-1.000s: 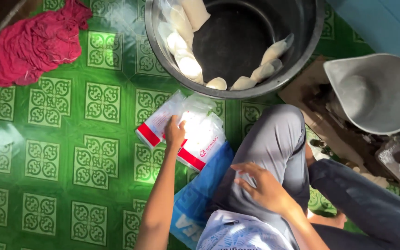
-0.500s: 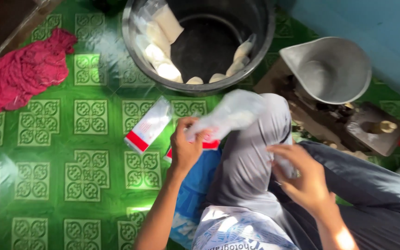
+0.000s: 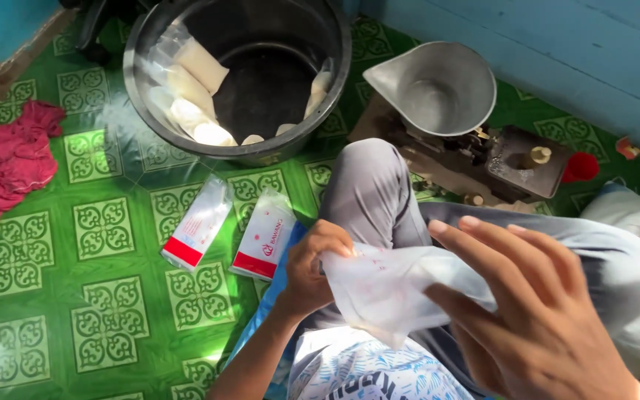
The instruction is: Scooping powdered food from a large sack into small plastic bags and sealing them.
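My left hand (image 3: pixel 316 268) grips one edge of a thin clear plastic bag (image 3: pixel 387 292) with faint red print, held over my grey-trousered knee (image 3: pixel 368 192). My right hand (image 3: pixel 535 315) holds the bag's other side, fingers spread across it close to the camera. Two more flat plastic bags with red bands lie on the green patterned floor just left of my left hand, one (image 3: pixel 198 222) farther left and one (image 3: pixel 264 237) nearer.
A big dark metal pot (image 3: pixel 150 111) with pale filled packets along its inner wall stands at the top. A metal scale pan (image 3: pixel 435 89) on a balance scale sits to its right. A red cloth (image 3: pixel 9 163) lies far left. A blue wall runs along the top right.
My left hand lifted one bag off the floor pile and brought it over my lap. My right hand came up and took hold of the bag's other side. The view shifted right.
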